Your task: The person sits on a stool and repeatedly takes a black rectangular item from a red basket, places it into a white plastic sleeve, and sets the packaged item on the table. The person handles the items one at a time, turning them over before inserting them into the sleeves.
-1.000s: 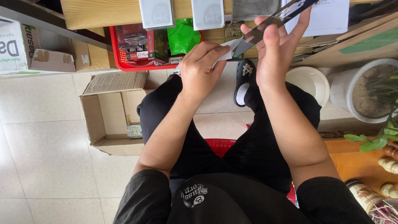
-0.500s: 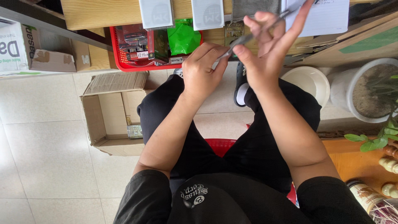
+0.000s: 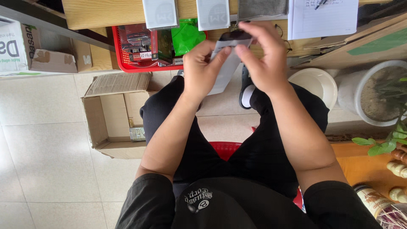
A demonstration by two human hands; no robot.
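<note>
A small flat white pouch [image 3: 224, 68] with a dark top edge was held up between both hands, in the air in front of the near edge of the wooden tabletop [image 3: 106, 15] and above the person's lap. The left hand [image 3: 202, 70] was closed on the pouch's left side, thumb pressed across its face. The right hand [image 3: 263, 59] was pinched on the dark top strip, fingers curled over it. Neither hand was spread wide; both were narrowed onto the pouch.

The step in hand was judged to be work on the pouch's top edge, opening or sealing; which of the two could not be told. For the next move, a firm pinch by the right hand along the strip would be called for, with the body steadied by the left.

The pouch's long axis was seen running from top right to bottom left, tilted, the dark end pointed up toward the tabletop, the pale end hung down toward the knees. Its face was turned toward the camera.

Under the tabletop a red basket [image 3: 116, 51] of small packets was noted, with an open cardboard box [image 3: 114, 114] on the floor to the left.
</note>
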